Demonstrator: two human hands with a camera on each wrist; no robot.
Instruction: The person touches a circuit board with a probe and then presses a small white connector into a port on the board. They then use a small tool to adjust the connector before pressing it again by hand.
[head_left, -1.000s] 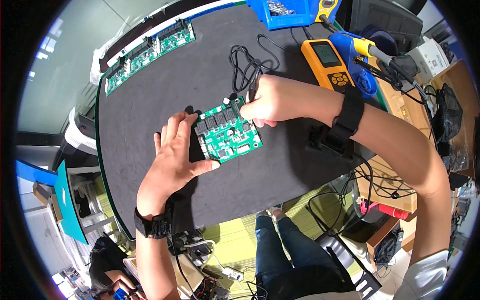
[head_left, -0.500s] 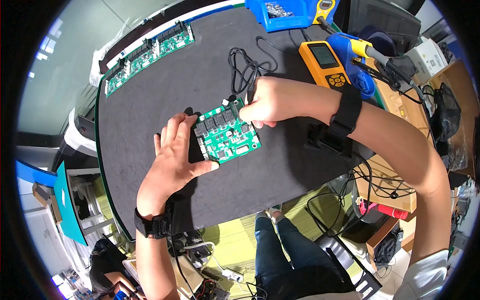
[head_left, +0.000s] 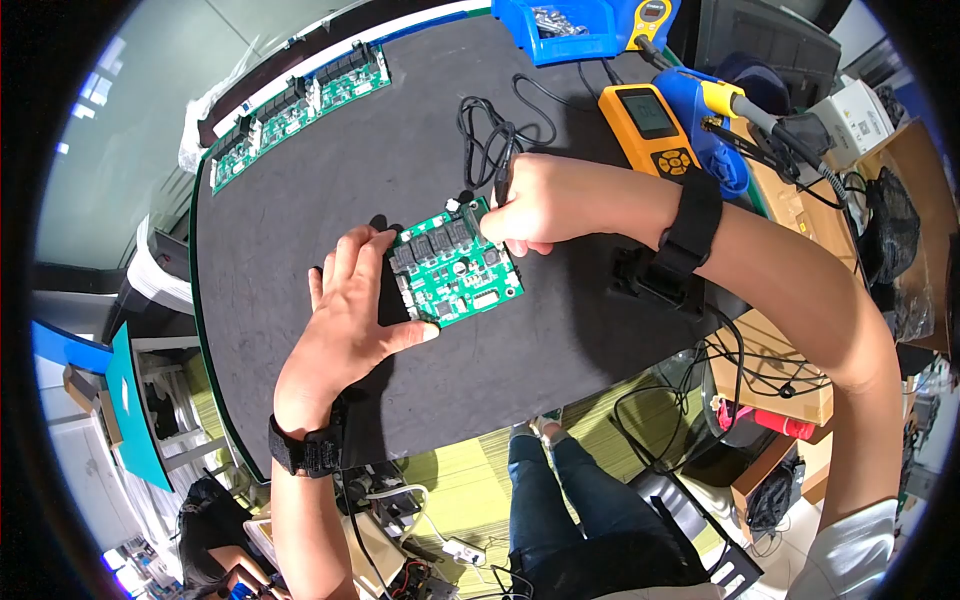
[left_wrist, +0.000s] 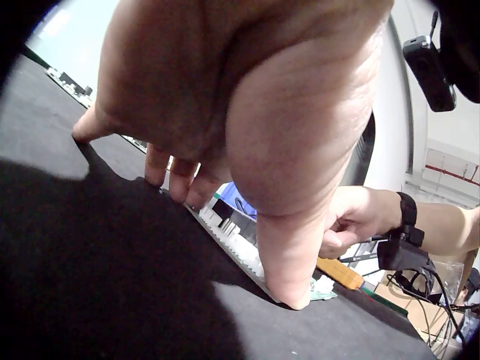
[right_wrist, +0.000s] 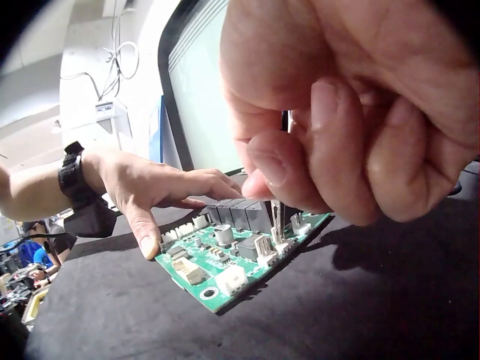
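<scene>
A green circuit board (head_left: pixel 455 265) with black relays and white connectors lies on the dark mat. My left hand (head_left: pixel 345 300) holds it at its left side, thumb at the near corner and fingers at the far corner. In the right wrist view, that thumb (right_wrist: pixel 146 240) meets the board's edge. My right hand (head_left: pixel 530 205) pinches a black corded pen-like tool (head_left: pixel 502 185) over the board's right end. Thin metal tips (right_wrist: pixel 277 219) show below those fingers among the connectors; the rest of the tool is mostly hidden by the hand.
Joined green boards (head_left: pixel 300 110) lie along the far left edge. A coiled black cord (head_left: pixel 485 140) lies beyond the right hand. At the right are an orange handheld meter (head_left: pixel 648 125), a blue soldering-iron stand (head_left: pixel 700 110) and a blue bin (head_left: pixel 560 45) of small metal parts.
The right hand and its tool have shifted very slightly toward the board. The left hand and the board have stayed in place.
</scene>
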